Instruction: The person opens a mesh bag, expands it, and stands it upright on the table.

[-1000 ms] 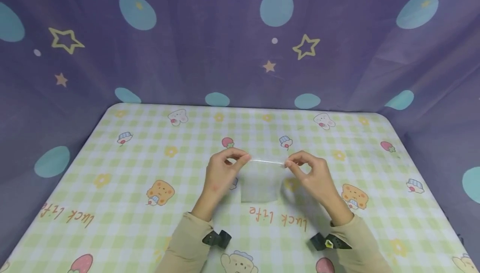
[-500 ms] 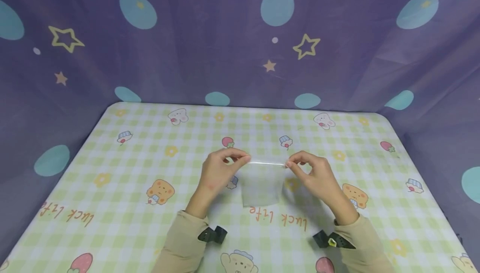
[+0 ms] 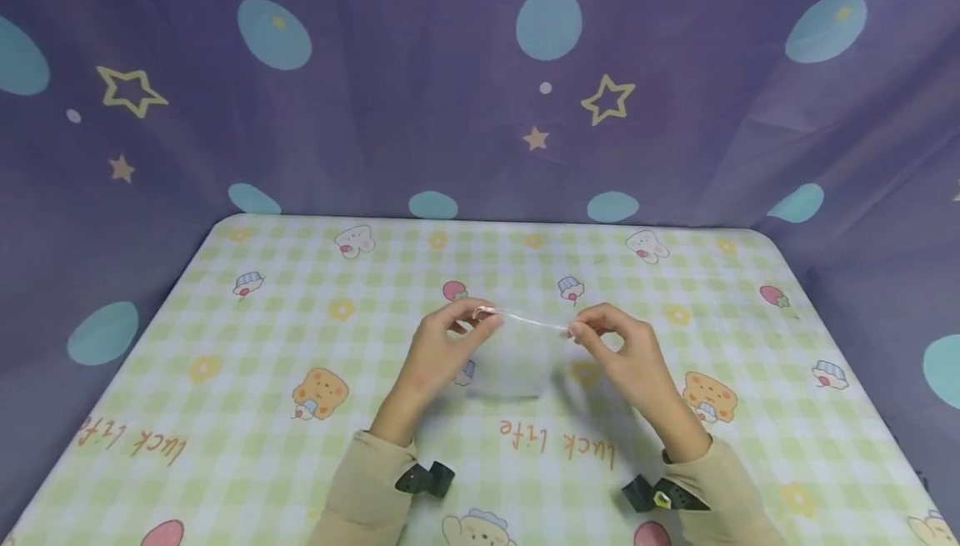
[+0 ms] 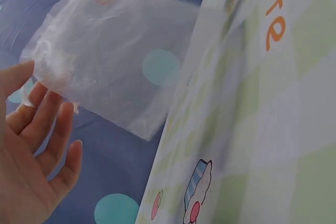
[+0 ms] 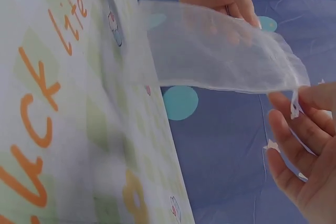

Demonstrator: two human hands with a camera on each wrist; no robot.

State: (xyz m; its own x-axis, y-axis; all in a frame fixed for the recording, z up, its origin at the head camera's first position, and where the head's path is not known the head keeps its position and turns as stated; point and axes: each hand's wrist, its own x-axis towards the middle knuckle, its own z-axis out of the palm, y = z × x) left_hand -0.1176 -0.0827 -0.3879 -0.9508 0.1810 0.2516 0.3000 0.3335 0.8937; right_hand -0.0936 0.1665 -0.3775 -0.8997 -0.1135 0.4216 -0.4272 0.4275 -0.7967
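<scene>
A sheer white drawstring pouch point(image 3: 513, 363) hangs between the two hands in the head view, its mouth edge stretched between them and its lower edge close over the tablecloth. The left hand point(image 3: 446, 346) pinches the left end of the mouth, with a thin white cord loop point(image 3: 482, 310) lying over the fingertips. At the opposite end the right hand point(image 3: 626, 350) pinches the other corner. In the right wrist view, knotted cord ends point(image 5: 294, 106) dangle by the right thumb and index finger. Through the see-through pouch point(image 5: 220, 51), some left fingers show. It looks flat, with no contents visible.
A checked tablecloth point(image 3: 225, 413) with printed cartoons covers the table. Behind it hangs a purple curtain point(image 3: 420, 87) with blue ovals and stars. Black wrist cameras point(image 3: 440, 479) sit at both beige sleeves point(image 3: 363, 488).
The left end of the pouch's mouth has risen slightly, and a cord loop now shows over the left fingertips. The pouch's lower edge has swung left and up. The right hand has barely moved.
</scene>
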